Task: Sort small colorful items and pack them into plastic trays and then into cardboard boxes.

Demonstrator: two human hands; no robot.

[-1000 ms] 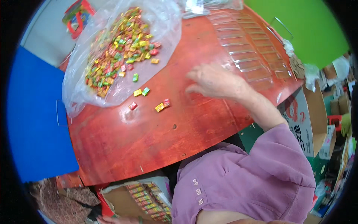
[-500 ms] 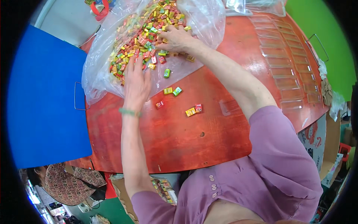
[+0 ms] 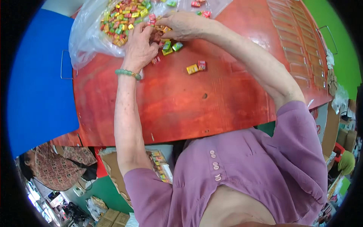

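Observation:
Many tiny coloured boxes, red, yellow, green and orange, lie in a heap (image 3: 123,20) on a clear plastic bag (image 3: 81,41) at the far side of the red table. At the heap's near edge both hands cup a small cluster of these boxes (image 3: 158,36) between them. My left hand (image 3: 140,47), a green bead bracelet on its wrist, curls its fingers and thumb around the cluster's left side. From the right, my right hand (image 3: 187,25) bends its fingers over it. Green and yellow boxes (image 3: 166,47) sit just below the fingers. Palms and some fingertips are hidden.
A yellow box and a red box (image 3: 202,65) lie together on the red table (image 3: 170,102). Clear plastic trays (image 3: 291,41) line its right side. A blue panel (image 3: 38,79) stands left, a green one (image 3: 332,45) right. Another person (image 3: 62,166) is at lower left.
My hands have come together from apart, gathering boxes between them at the heap's near edge. A few boxes now lie to the right, on the bag. The whole view has shifted.

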